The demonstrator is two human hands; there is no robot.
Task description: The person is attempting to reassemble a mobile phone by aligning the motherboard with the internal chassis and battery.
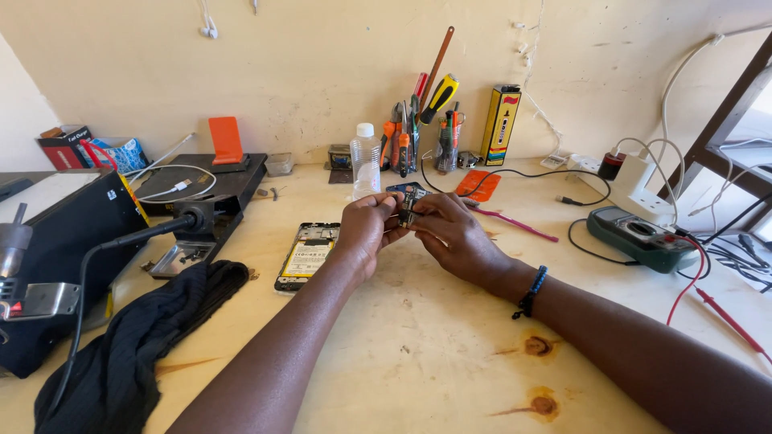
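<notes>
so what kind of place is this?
Likely a phone repair bench. An opened phone lies on the wooden table, a multimeter with red probes sits to the right, screwdrivers and pliers stand by the wall, and both hands hold a small circuit board.

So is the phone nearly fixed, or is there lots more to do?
Somewhere in the middle, it looks like. Done: the phone lies opened on the wooden table, its battery showing. In hand: the left hand and right hand both hold a small circuit board above the table. Left: the phone is not closed up yet, and the multimeter sits untouched.
</notes>
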